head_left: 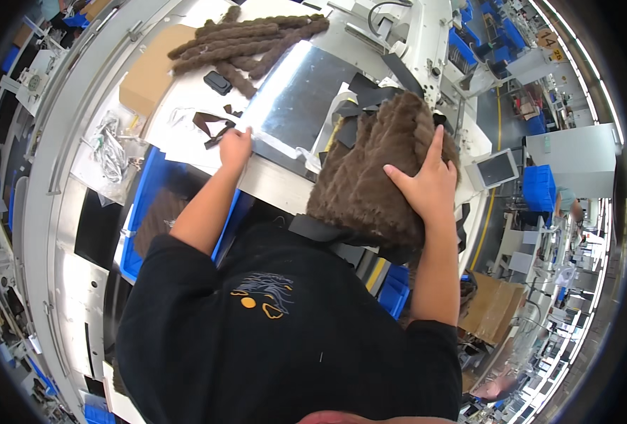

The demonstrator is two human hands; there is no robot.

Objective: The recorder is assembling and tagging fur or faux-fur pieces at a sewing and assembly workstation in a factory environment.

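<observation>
My right hand (432,180) lies with its fingers spread on a brown fur piece (370,169), pressing on its right part. The fur has ridged, plush rows, and black fabric edges show around it. Over the white worktop, my left hand (235,148) is closed, with the fingertips pinched at a dark narrow ribbon (211,126) that loops on the white surface. The exact grip on the ribbon is partly hidden by the fingers. Between the two hands is a shiny metal plate (285,92).
Brown fur strips (250,42) are heaped at the back, near a small black object (218,83) and a cardboard sheet (154,71). A white sewing machine (419,42) stands back right, a small screen (495,169) at right. A blue bin (138,212) with brown fur sits lower left.
</observation>
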